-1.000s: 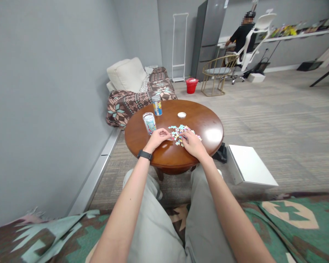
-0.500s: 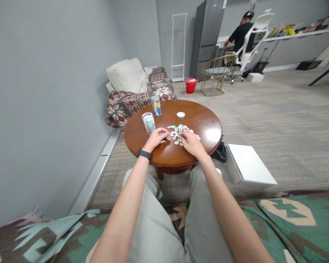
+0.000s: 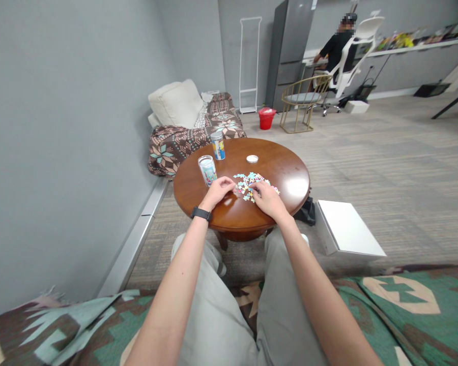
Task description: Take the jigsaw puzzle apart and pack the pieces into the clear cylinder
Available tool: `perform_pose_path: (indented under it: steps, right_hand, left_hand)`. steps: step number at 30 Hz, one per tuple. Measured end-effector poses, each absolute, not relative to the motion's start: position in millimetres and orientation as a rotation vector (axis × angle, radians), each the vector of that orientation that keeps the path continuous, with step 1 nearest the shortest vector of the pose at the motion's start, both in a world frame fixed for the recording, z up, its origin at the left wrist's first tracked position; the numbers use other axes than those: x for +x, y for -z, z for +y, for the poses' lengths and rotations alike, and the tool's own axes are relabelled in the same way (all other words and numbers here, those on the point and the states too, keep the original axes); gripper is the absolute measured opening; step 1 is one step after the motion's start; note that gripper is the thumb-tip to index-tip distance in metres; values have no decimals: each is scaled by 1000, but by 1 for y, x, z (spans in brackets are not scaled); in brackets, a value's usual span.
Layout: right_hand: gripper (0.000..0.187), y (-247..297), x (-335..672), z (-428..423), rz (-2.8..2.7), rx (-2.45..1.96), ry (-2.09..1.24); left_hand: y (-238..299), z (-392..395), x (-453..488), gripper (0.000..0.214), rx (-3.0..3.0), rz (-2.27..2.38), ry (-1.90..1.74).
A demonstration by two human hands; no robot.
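A loose pile of small, colourful jigsaw puzzle pieces (image 3: 245,190) lies on the round brown wooden table (image 3: 241,217). At the pile's left edge is my left hand (image 3: 219,191), thumb and fingers pinched together. My right hand (image 3: 267,199) rests over the pile's right part with its fingers curled down among the pieces. What either set of fingertips holds is too small to make out. Beside my left hand stands an open printed can (image 3: 208,172). Farther back is a lidded can (image 3: 219,147) with a blue and yellow print. A round lid (image 3: 252,159) lies behind the pile.
A white box (image 3: 349,227) sits on the floor right of the table, near a black bag (image 3: 307,211). Beyond the table are a patterned sofa (image 3: 221,122), a red bin (image 3: 266,119) and a gold-framed chair (image 3: 303,99). A person (image 3: 334,50) sits at a far desk.
Both hands keep almost the same place and pose, with only slight finger movement. The whole view has shifted very slightly.
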State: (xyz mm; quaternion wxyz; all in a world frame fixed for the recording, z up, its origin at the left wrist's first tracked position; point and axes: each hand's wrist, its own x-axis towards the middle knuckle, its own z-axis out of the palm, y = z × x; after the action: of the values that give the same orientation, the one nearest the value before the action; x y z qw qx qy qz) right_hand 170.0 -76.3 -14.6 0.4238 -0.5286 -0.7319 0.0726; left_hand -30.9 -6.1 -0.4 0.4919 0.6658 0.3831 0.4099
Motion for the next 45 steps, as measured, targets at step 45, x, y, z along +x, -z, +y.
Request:
perform_pose_path:
  steps: [45]
  right_hand:
    - [22, 16, 169, -75, -1825, -1326, -171]
  left_hand:
    - [-3, -9, -31, 38, 1573, 899, -1018]
